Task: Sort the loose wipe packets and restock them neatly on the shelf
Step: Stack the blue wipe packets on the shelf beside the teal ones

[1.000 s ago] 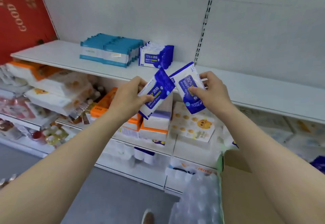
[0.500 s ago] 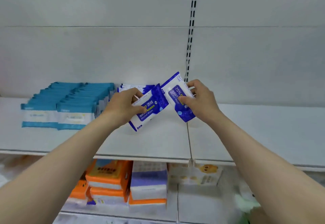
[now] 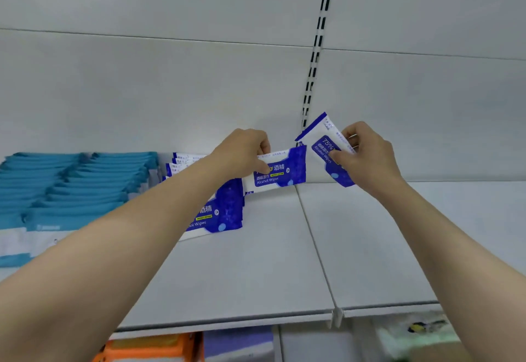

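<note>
My left hand (image 3: 244,152) grips a blue-and-white alcohol wipe packet (image 3: 280,174) by its top edge and holds it upright at the back of the white shelf (image 3: 256,270), just right of a standing row of the same blue packets (image 3: 219,211). My right hand (image 3: 365,155) pinches a second alcohol wipe packet (image 3: 324,145), tilted, above the shelf near the slotted upright. My left forearm hides part of the blue row.
Rows of teal wipe packets (image 3: 71,188) fill the shelf's left part. The shelf is bare in front and to the right of the seam (image 3: 316,248). Orange and purple packs (image 3: 185,347) lie on the shelf below.
Both hands have moved forward and deeper over the shelf. The left packet has swung from tilted to upright beside the blue row, and the view has come closer.
</note>
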